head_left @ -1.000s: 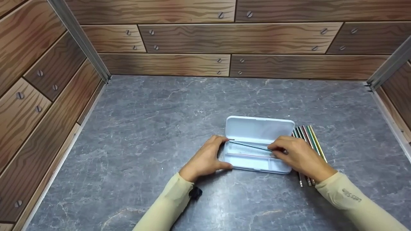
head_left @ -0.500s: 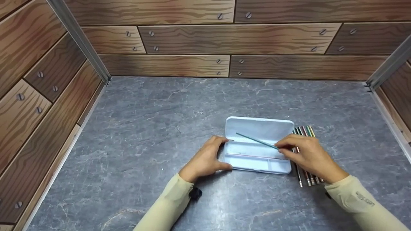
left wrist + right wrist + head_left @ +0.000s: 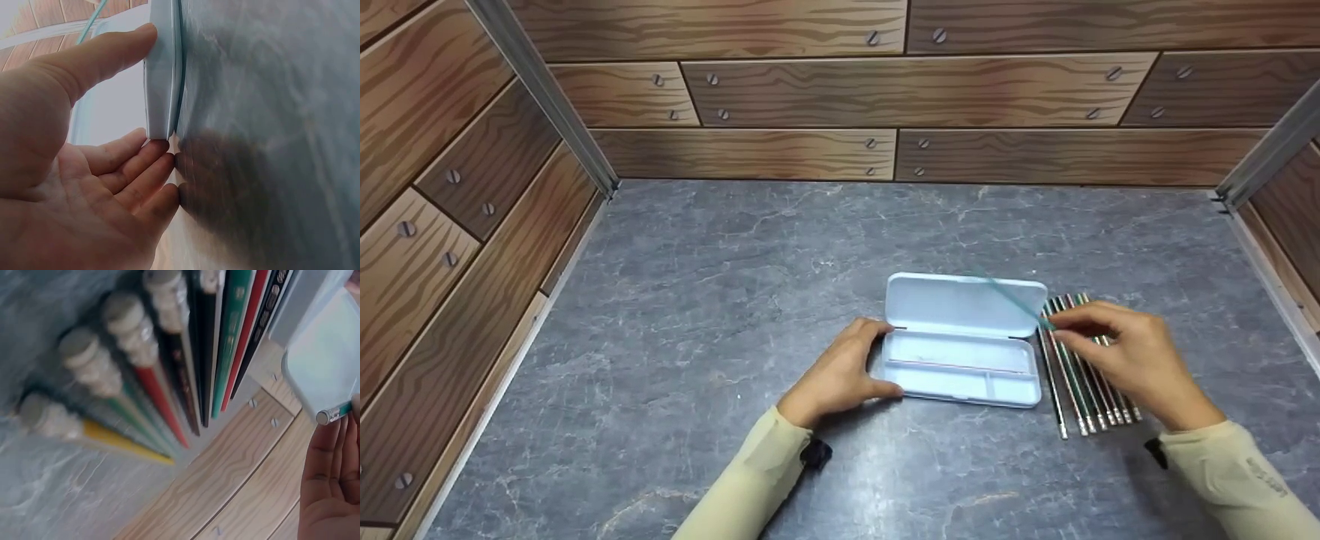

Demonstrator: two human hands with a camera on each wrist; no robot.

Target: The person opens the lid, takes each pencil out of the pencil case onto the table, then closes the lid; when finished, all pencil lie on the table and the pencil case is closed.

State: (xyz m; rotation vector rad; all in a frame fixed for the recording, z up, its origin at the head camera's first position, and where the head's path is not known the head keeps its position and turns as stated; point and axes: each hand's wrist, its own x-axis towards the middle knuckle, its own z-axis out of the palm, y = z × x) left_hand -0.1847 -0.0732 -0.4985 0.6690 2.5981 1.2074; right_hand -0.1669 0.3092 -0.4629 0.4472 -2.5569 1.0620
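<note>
A light blue pencil case lies open on the table, its lid tipped back. My left hand holds the case's left end, thumb at the front edge and fingers at the back corner. In the left wrist view the thumb presses the case's side wall. My right hand pinches a green pencil between thumb and fingers, above the case's right side. The pencil's eraser end shows in the right wrist view.
Several pencils lie side by side right of the case, eraser ends toward me. Inside the case, a divider splits off a front compartment. Wood-patterned walls border the grey table at the back and sides.
My right hand has lifted the green pencil out of the case's rear compartment and carried it up and to the right, tilting it more steeply. The left hand and the case have stayed put.
</note>
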